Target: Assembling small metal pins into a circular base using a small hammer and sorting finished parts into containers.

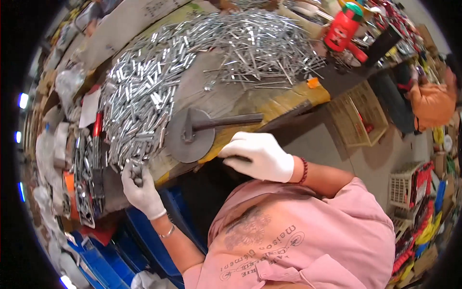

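Observation:
My left hand point(143, 191), in a white glove with greyed fingertips, is at the near edge of a heap of short shiny metal tubes point(139, 96). Its fingers curl in toward the thumb; whatever they pinch is too small to make out. White-gloved too, my right hand point(262, 156) hovers near the table's front edge, fingers bent toward the thumb, their tips showing nothing I can name. Between the hands a dark round metal disc point(192, 144) with an upright plate lies on the table, a flat bar point(236, 119) running right from it. Thin metal rods point(262, 48) are heaped farther back.
A red bottle with a green cap point(342, 28) and a black cylinder point(383, 45) stand at the back right. Red-handled tools point(97, 126) lie at left. Blue bins point(156, 226) sit below the table. A plastic crate point(356, 115) and another person point(435, 103) are at right.

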